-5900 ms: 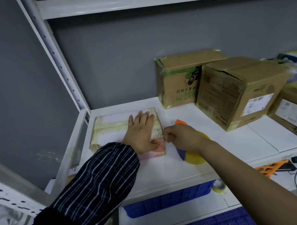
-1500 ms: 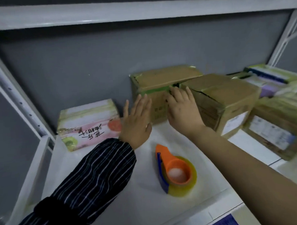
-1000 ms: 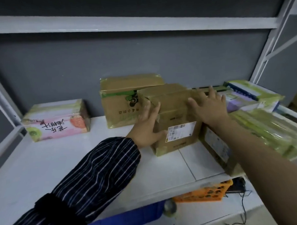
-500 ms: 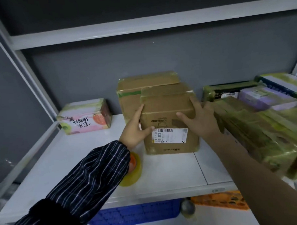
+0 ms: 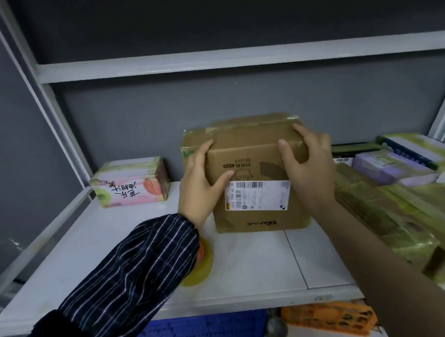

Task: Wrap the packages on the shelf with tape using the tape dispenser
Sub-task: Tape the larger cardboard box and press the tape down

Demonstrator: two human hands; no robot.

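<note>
Bare shelf (image 5: pixel 246 264) lies open at 6 o'clock of the box (image 5: pixel 251 154) and toward 9, as far as the carton (image 5: pixel 130 182). Packages (image 5: pixel 386 212) crowd its 3 o'clock, a back box (image 5: pixel 193 135) stands just behind at 11, the dispenser (image 5: pixel 200 268) sits at 7

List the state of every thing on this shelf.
labelled box, upright on the shelf, gripped on both sides.
left hand, grips the box's left edge.
right hand, grips its right edge.
tape dispenser, lying untouched, partly under the left sleeve.
juice carton, standing at the back left, untouched.
</note>
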